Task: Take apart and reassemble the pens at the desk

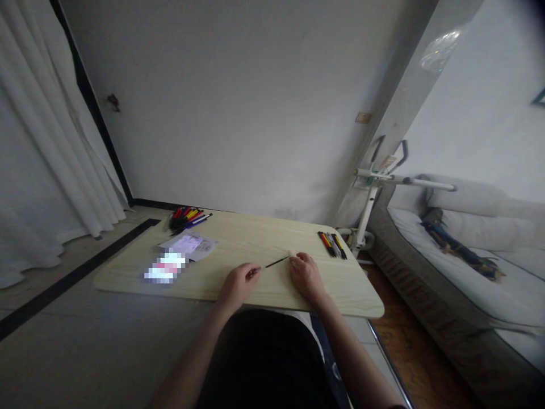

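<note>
On the table we note a pen bundle at far left and a pen row at right. We judge the work part done, with one item in hand. Our left hand pinches the thin dark rod at its left end. Our right hand meets its right end with fingers curled; we cannot tell its grip.

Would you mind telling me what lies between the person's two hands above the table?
A thin dark pen spans the gap, held by the left hand and right hand, in the head view.
</note>
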A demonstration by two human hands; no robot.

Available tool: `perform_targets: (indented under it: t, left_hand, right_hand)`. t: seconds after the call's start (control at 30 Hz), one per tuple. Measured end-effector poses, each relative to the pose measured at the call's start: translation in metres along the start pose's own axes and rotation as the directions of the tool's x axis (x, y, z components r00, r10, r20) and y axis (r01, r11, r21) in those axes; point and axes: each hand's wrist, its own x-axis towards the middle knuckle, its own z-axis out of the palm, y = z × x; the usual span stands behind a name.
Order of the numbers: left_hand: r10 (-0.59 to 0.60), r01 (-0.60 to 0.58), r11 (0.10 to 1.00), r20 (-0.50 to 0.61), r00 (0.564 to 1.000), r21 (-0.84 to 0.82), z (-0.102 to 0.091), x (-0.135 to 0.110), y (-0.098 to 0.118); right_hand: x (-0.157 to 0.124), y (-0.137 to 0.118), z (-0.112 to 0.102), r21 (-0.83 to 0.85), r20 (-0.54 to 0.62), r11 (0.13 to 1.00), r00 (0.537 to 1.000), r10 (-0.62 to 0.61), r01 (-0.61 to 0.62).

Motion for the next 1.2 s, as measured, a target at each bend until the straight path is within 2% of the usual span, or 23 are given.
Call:
perform_targets:
  t: [0.3,0.93,1.2]
  left_hand:
    - [-0.013,0.012,1.000,0.018,1.000,0.015,0.0007,0.0006,-0.0035]
    - [-0.032,0.032,0.999,0.019,0.999,-0.008,0.0010,-0.0003,-0.0014]
    - [-0.025,0.025,1.000,0.020,0.999,0.012,0.0010,-0.0001,-0.0028]
  right_hand:
    - [0.0004,-0.0041,-0.0030,-0.043,0.049,0.999,0.999,0.001,0.002]
    - [-0.0027,-0.0039,-0.0052,0.072,0.007,0.997,0.999,-0.035,0.035]
    - [-0.0029,-0.0060,-0.0044,0.060,-0.010,0.995,0.997,-0.077,0.077]
